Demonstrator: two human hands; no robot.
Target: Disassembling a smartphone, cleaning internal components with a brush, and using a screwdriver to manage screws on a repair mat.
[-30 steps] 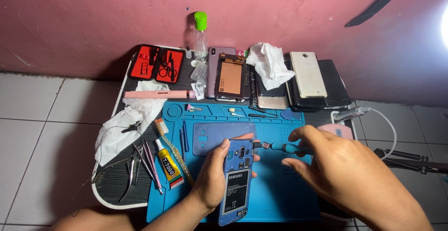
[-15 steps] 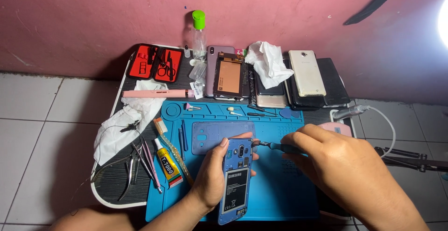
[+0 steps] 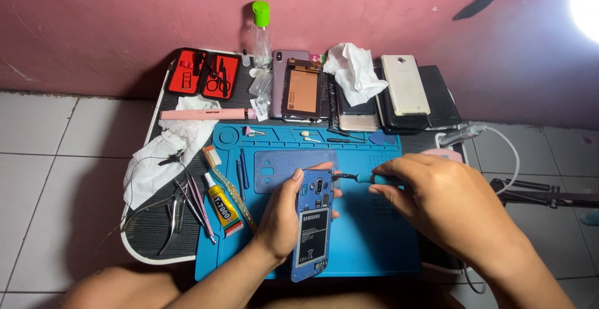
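My left hand (image 3: 284,218) grips a blue phone (image 3: 314,225) with its back cover off and its battery showing, held upright over the blue work mat (image 3: 374,246). My right hand (image 3: 446,203) holds a small screwdriver (image 3: 354,177) with a teal grip, its tip pointing left at the phone's upper right corner. The phone's removed blue back cover (image 3: 274,166) lies flat on the mat just behind the phone.
Left of the mat lie tweezers and pliers (image 3: 187,206), a yellow glue tube (image 3: 223,206), a brush (image 3: 215,162) and a white cloth (image 3: 165,153). Along the back stand a red tool case (image 3: 204,73), a green-capped bottle (image 3: 260,34), several phones (image 3: 405,84) and tissue (image 3: 352,68).
The screwdriver tip has moved left, closer to the phone's top corner. My left hand has tilted the phone slightly more upright.
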